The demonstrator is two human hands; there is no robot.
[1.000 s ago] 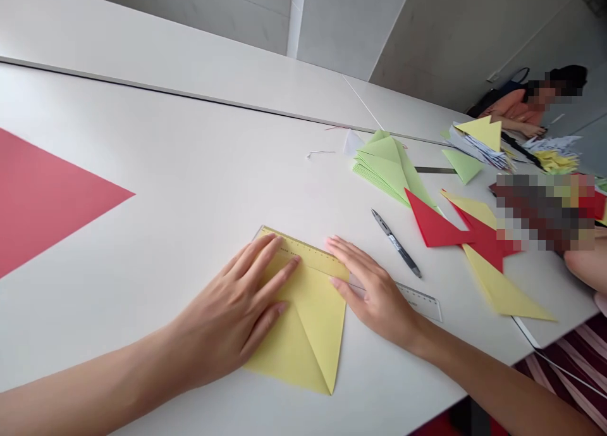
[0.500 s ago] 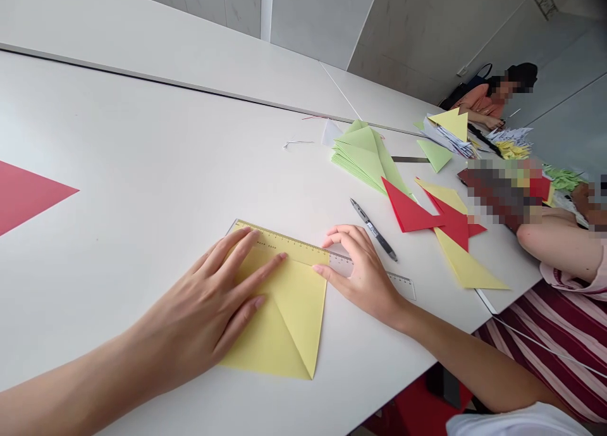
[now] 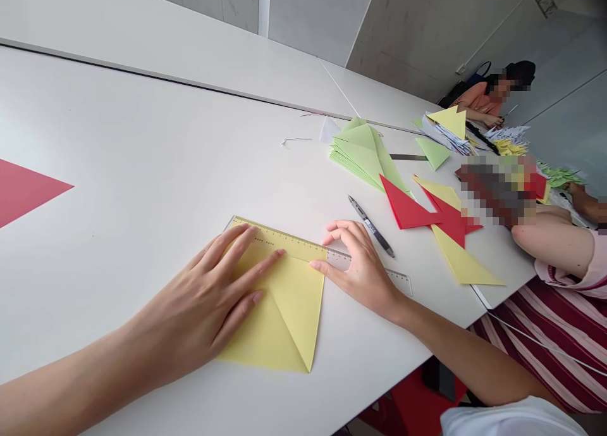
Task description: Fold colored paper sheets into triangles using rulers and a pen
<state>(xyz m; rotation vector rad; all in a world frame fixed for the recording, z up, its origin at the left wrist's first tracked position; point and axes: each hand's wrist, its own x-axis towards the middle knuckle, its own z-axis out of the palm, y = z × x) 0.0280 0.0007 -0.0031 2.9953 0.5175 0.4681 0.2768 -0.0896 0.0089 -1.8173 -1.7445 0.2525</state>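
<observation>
A folded yellow paper (image 3: 284, 322) lies on the white table, with a clear ruler (image 3: 294, 240) along its far edge. My left hand (image 3: 213, 290) rests with fingers spread over the left part of the paper and the ruler. At the right end of the paper, my right hand (image 3: 355, 265) has its thumb on the paper near the ruler and its fingers curved at the ruler's far edge, thumb and fingers apart. The ruler runs on to the right beneath this hand. A dark pen (image 3: 371, 226) lies beyond my right hand.
Green folded papers (image 3: 363, 151) are stacked beyond the pen. Red triangles (image 3: 405, 205) and yellow pieces (image 3: 462, 259) lie to the right. Another red piece (image 3: 28, 191) is at the far left. One person (image 3: 478, 97) sits at the far end; another's arm (image 3: 554, 236) is nearer.
The whole view has shifted slightly. My hands, the ruler and the yellow paper keep the same places relative to each other.
</observation>
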